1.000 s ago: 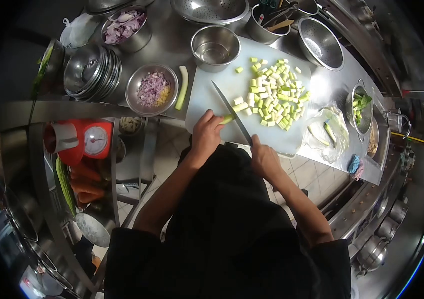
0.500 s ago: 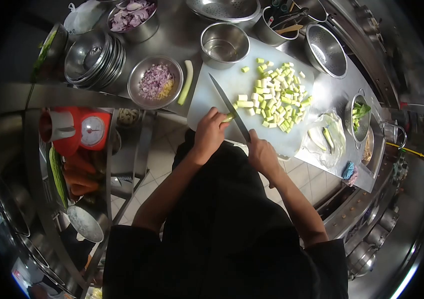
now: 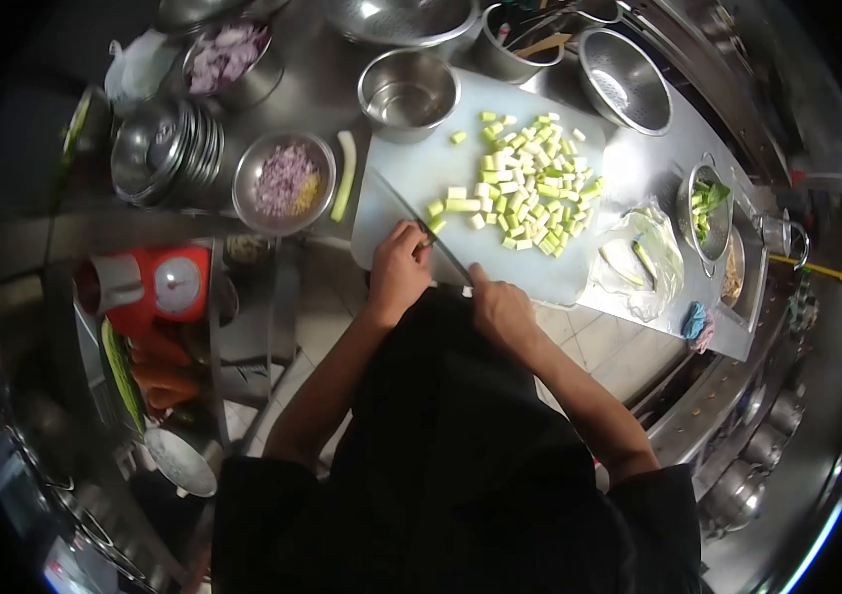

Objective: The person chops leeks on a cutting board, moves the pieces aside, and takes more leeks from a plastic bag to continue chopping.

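Observation:
My right hand (image 3: 502, 313) is wrapped round the handle of a long knife (image 3: 449, 255), whose blade slants up and left over the white cutting board (image 3: 401, 168). Beside the blade, at the board's near left edge, my left hand (image 3: 400, 269) has its fingers bent round a short green stalk piece, mostly hidden by the fingers. Two cut pieces (image 3: 436, 209) lie just past the blade. A spread of pale green chunks (image 3: 530, 183) covers the board's right half. One uncut stalk (image 3: 344, 176) rests left of the board.
A bowl of chopped purple and yellow bits (image 3: 287, 183) stands left of the stalk. An empty steel pot (image 3: 408, 91) sits at the board's far edge. Stacked bowls (image 3: 158, 153) are further left; a colander (image 3: 626, 81) and a plastic bag (image 3: 639, 262) are on the right.
The view has shifted, so the board and bowls appear further left. Cut pieces now lie beside the blade, near my left hand, which still holds the stalk piece.

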